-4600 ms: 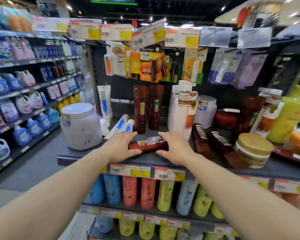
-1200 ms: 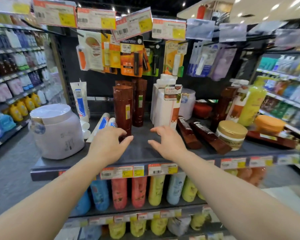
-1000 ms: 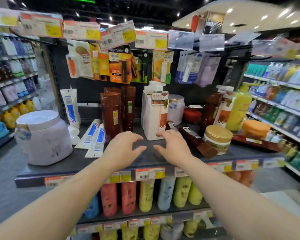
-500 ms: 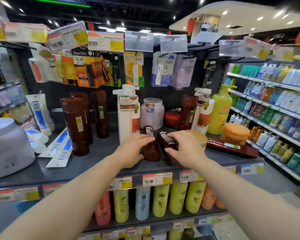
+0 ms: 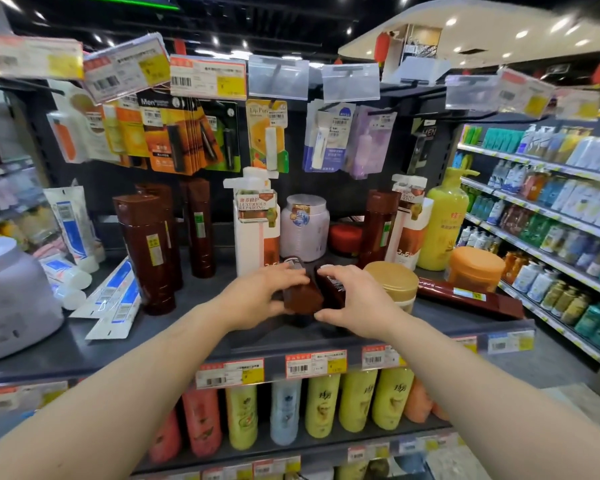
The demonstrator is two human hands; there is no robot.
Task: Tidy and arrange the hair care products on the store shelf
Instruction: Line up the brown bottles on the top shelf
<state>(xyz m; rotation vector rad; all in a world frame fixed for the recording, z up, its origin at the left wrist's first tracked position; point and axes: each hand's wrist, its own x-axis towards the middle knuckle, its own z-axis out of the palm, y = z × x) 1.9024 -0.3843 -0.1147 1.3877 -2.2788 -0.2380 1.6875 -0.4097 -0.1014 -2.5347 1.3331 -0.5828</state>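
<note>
Two brown bottles lie side by side in the middle of the dark shelf (image 5: pixel 174 344). My left hand (image 5: pixel 257 296) grips the left lying bottle (image 5: pixel 300 294) and my right hand (image 5: pixel 355 299) grips the right lying bottle (image 5: pixel 331 285). Their bases point toward me. Several brown bottles (image 5: pixel 146 247) stand upright to the left. One more brown bottle (image 5: pixel 468 296) lies flat at the right.
A white pump bottle (image 5: pixel 257 230) and a pale jar (image 5: pixel 303 226) stand behind my hands. A gold-lidded jar (image 5: pixel 392 282) touches my right hand's side. A large pale tub (image 5: pixel 11 299), blue-white tubes (image 5: pixel 115 299), a yellow bottle (image 5: pixel 440 223) and an orange jar (image 5: pixel 475 268) fill the shelf.
Both hands left the upright brown bottle on the left, moved right to the two lying bottles and closed on them. My view turned right.
</note>
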